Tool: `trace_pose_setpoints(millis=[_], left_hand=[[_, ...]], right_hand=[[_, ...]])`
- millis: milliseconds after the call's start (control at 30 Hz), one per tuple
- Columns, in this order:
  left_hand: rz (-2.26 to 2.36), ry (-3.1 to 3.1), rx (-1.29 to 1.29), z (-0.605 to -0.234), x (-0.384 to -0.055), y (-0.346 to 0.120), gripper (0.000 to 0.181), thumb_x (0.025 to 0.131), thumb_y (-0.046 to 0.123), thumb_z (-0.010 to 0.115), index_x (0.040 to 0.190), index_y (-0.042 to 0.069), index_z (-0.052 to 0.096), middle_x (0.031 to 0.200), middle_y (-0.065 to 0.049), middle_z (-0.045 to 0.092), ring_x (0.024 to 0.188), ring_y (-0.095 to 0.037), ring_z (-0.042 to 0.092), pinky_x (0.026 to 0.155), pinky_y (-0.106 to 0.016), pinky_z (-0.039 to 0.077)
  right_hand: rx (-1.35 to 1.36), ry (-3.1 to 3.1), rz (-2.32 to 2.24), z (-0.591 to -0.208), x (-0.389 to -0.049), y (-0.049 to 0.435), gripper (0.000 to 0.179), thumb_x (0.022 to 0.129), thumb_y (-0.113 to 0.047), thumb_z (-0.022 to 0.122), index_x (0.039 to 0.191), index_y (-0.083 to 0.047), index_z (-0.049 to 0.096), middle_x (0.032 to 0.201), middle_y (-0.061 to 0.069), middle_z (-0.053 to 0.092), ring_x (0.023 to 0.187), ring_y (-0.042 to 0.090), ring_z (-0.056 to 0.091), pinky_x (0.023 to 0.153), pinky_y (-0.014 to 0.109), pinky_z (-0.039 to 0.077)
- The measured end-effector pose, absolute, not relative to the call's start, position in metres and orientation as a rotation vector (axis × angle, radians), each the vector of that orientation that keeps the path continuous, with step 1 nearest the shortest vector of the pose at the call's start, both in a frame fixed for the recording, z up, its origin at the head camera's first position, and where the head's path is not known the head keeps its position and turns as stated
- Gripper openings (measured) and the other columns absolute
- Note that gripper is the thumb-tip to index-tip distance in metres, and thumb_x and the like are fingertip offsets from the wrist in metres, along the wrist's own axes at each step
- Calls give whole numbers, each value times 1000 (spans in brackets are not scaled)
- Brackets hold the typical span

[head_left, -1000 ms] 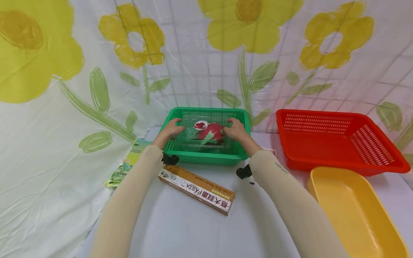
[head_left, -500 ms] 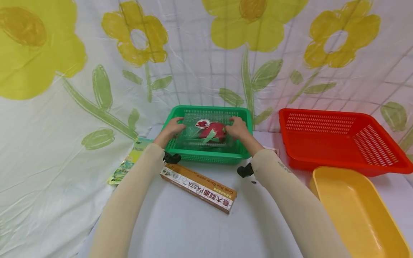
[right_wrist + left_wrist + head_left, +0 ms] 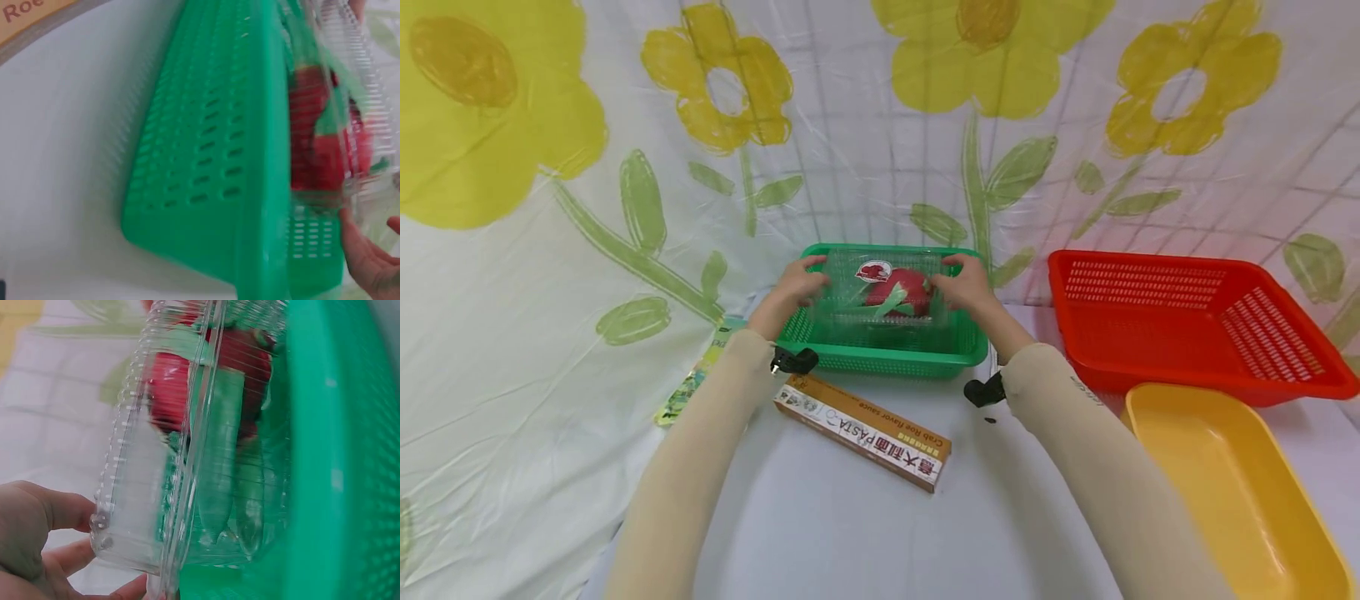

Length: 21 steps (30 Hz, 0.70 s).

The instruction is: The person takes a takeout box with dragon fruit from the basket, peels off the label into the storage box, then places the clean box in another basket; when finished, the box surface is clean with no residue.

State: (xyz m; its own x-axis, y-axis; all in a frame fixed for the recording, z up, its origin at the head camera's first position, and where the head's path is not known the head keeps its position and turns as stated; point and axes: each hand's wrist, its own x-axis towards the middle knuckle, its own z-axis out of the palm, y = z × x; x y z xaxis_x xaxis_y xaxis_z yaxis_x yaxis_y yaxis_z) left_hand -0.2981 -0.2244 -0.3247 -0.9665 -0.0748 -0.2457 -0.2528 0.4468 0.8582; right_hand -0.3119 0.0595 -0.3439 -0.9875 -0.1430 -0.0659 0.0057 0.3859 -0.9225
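A clear plastic clamshell box [image 3: 844, 302] with a round red label holds a red dragon fruit [image 3: 913, 290] with green scales. My left hand [image 3: 792, 292] grips the box's left end, and in the left wrist view the thumb and fingers of that hand [image 3: 39, 540] curl at its corner. At the opposite end my right hand [image 3: 972, 287] holds the box, with fingers under its edge in the right wrist view. The box is raised within the green perforated basket [image 3: 887, 364], whose floor shows beneath it. Blur covers the fruit in both wrist views.
An orange and white pasta box [image 3: 865, 433] lies before the green basket. To its left is a yellow-green packet [image 3: 688, 387], partly behind the left sleeve. A red basket [image 3: 1138, 333] and a yellow tub [image 3: 1213, 467] stand at right. Flowered cloth hangs behind.
Both hands have raised the clamshell box, and it sits higher over the basket floor than before. The view has shifted slightly; the baskets and pasta box stay in place.
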Motion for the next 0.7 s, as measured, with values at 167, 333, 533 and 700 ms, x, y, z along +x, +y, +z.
trace_pose_setpoints(millis=[167, 333, 533, 700], left_hand=[[1655, 2477, -255, -304, -288, -224, 60, 96, 8, 55, 153, 18, 39, 96, -10, 57, 58, -9, 45, 49, -25, 37], [1692, 2463, -220, -283, -278, -214, 61, 96, 10, 56, 153, 24, 39, 106, -8, 58, 67, -11, 48, 69, -33, 47], [1690, 2465, -102, -265, -266, -199, 61, 98, 12, 56, 154, 24, 35, 140, -17, 53, 116, -28, 56, 97, -43, 47], [1683, 2456, 26, -258, -252, -188, 61, 99, 12, 57, 155, 23, 34, 139, -20, 52, 118, -33, 54, 96, -43, 47]], right_hand=[[-11, 2319, -1944, -328, -304, 71, 56, 92, -18, 69, 142, -4, 48, 117, 23, 60, 64, 13, 62, 60, 25, 55], [66, 2228, -2058, -309, -297, 87, 57, 90, -21, 72, 141, -6, 52, 128, 20, 58, 64, 9, 66, 60, 19, 55], [5, 2270, -1976, -289, -281, 112, 56, 92, -26, 70, 142, -7, 52, 139, 19, 51, 81, 17, 71, 71, 24, 57], [-69, 2315, -1904, -276, -261, 137, 57, 92, -30, 69, 143, -12, 51, 130, 18, 56, 82, 18, 72, 77, 32, 58]])
